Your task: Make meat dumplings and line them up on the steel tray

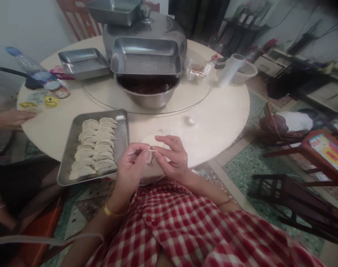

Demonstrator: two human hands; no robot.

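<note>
Between my two hands, at the near edge of the round table, is a small dumpling (150, 157), mostly hidden by my fingers. My left hand (131, 163) curls round it from the left. The thumb and index finger of my right hand (171, 159) pinch its edge, while its other fingers stick out. Pale dough wrappers (155, 138) lie on the table just beyond my fingers. To the left, a metal tray (121, 148) holds two columns of folded dumplings (95, 146). Behind my hands stands a steel bowl (148, 97) of dark filling.
A rectangular metal pan (146, 61) rests over the bowl, before a large lidded pot (171, 31). Another pan (84, 63), a plastic bottle (32, 68) and a jar (56, 89) stand left. A co-worker's hand (16, 118) lies at the table's left edge. Stools (297, 200) stand right.
</note>
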